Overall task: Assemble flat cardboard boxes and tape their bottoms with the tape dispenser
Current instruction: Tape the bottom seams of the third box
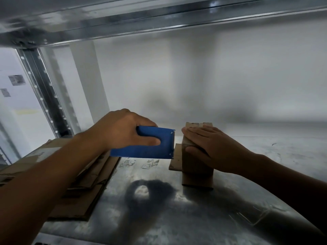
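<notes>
Head view: the left hand (123, 131) holds a blue tape dispenser (150, 147) above the metal shelf (265, 165). Its grip is closed round the tool, with the fingers curled over the top edge and the thumb pressed across the blue side plate. The dispenser's toothed cutting edge points right and sits just beside the upper left corner of a small cardboard box (196, 170). Whether it touches the box cannot be told.

The box stands upright on the shelf, right of centre. One flap (175, 160) sticks out from its left side, low down near the shelf. Clear tape shines across the top of the box and down its near face.

The right hand (212, 147) rests on the box. Its grip is spread: the fingers lie straight and flat over the top, and the thumb lies along the near face below the edge.

A stack of flat cardboard (85, 183) lies to the left on the same shelf, partly under the left forearm. Scraps of torn tape residue (146, 164) cling to the metal between the stack and the box. A crumpled strip of clear tape (256, 214) lies near the front right of the shelf. The dispenser casts a ring-shaped shadow (150, 191) on the shelf in front.

A steel beam (159, 20) of the rack runs overhead. A perforated upright (46, 89) rises at the left, and a pale wall (212, 76) stands behind.
</notes>
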Demonstrator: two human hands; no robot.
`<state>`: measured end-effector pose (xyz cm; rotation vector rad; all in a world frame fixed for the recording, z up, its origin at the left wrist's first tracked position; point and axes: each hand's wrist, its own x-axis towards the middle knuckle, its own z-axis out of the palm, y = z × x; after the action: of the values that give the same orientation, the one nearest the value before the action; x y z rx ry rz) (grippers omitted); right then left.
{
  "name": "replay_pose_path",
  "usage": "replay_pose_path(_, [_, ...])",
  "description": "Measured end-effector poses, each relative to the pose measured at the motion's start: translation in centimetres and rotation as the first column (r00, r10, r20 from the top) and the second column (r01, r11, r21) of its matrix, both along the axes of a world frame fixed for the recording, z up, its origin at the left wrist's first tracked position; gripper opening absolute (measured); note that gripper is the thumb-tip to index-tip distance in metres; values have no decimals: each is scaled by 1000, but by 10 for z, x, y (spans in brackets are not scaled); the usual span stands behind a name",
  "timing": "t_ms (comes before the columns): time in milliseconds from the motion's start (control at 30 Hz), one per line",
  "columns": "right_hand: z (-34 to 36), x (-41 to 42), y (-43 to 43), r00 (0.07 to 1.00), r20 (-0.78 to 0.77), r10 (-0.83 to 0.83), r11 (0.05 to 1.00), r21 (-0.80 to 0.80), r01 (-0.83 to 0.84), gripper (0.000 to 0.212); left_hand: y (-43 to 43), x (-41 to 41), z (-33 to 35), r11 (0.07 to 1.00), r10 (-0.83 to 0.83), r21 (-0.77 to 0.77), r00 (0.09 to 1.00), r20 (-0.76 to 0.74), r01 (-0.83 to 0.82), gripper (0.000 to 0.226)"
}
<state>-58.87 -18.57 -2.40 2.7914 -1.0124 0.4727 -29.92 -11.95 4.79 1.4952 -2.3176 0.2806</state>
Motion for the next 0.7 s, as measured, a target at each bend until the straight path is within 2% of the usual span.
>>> replay_pose_path(133, [-4, 2, -2, 999, 8, -35, 998, 52, 35, 74, 3, -24, 0, 974, 117, -214, 966, 229, -67, 58])
replay_pose_path(233, [-6, 1, -5, 999, 22, -27, 1000, 11, 27, 63, 7, -37, 0, 948, 215, -301, 908, 358, -106, 57])
replay_pose_path(367, [-4, 0, -6, 1000, 6, -11, 1000, 17, 11, 57, 11, -49, -1, 896, 270, -444, 827, 494, -28, 51])
replay_pose_path(533, [2, -1, -5, 999, -40, -22, 999, 27, 23, 59, -5, -37, -20, 883, 221, -467, 830, 513, 54, 61])
replay_pose_path(700, [-1, 1, 6, 1000, 7, -29, 999, 43, 29, 67, -22, -17, -37, 878, 260, -474, 897, 357, -66, 59])
